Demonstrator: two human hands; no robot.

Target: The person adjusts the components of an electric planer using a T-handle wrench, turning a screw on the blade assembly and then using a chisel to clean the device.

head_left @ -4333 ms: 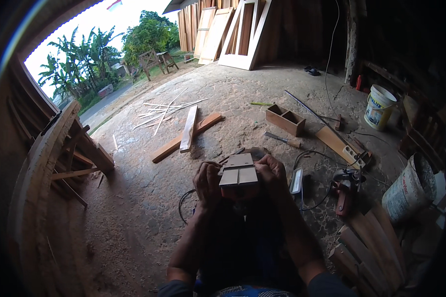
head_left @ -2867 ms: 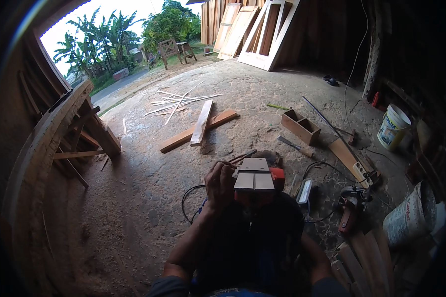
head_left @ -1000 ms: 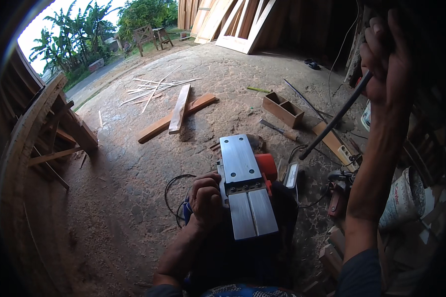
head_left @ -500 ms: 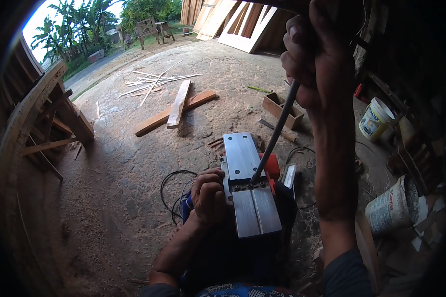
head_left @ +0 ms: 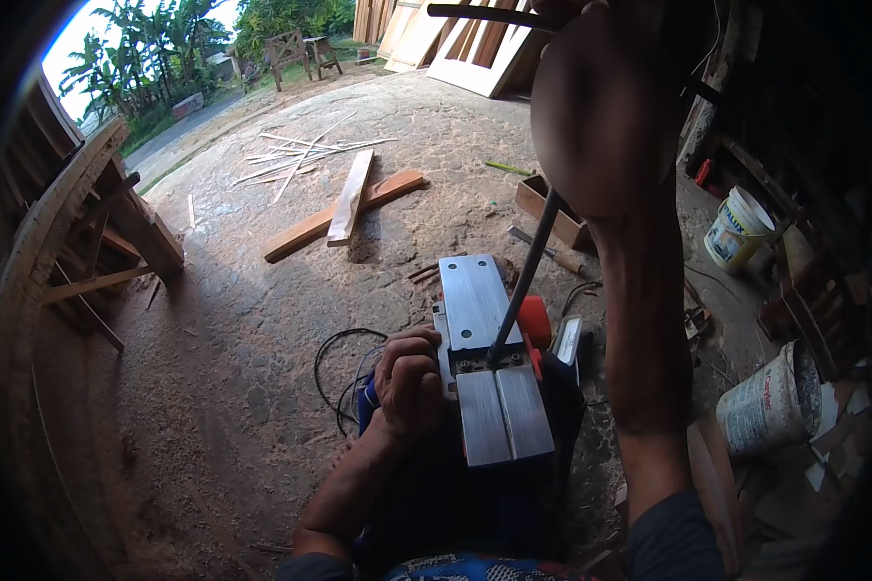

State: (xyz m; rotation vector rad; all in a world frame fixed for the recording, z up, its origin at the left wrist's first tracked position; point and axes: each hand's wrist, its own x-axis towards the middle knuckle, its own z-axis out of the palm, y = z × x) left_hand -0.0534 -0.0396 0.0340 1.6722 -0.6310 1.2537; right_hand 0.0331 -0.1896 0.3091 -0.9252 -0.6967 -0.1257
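An electric hand planer [head_left: 475, 295] lies upside down over my lap, its two silvery sole plates facing up and its cutter slot between them. My left hand [head_left: 410, 376] is closed on the planer's left side, fingers curled at the edge of the slot. Raised at the upper right, my right hand [head_left: 606, 116] grips a T-handle wrench [head_left: 531, 266], and part of that hand is blurred. The wrench's dark shaft slants down to a row of small bolts in the slot. Its crossbar sticks out left of the hand at the top.
A black cord [head_left: 331, 363] loops left of the planer. Ahead lie a chisel [head_left: 547, 250], a wooden box [head_left: 543, 205], two crossed boards [head_left: 344, 215] and thin strips [head_left: 310, 155]. White buckets [head_left: 761, 402] stand right; a wooden frame [head_left: 73, 208] stands left.
My right hand has turned, and more of the wrench's crossbar now shows at its left. The shaft still reaches the slot. My left hand and the planer have hardly moved.
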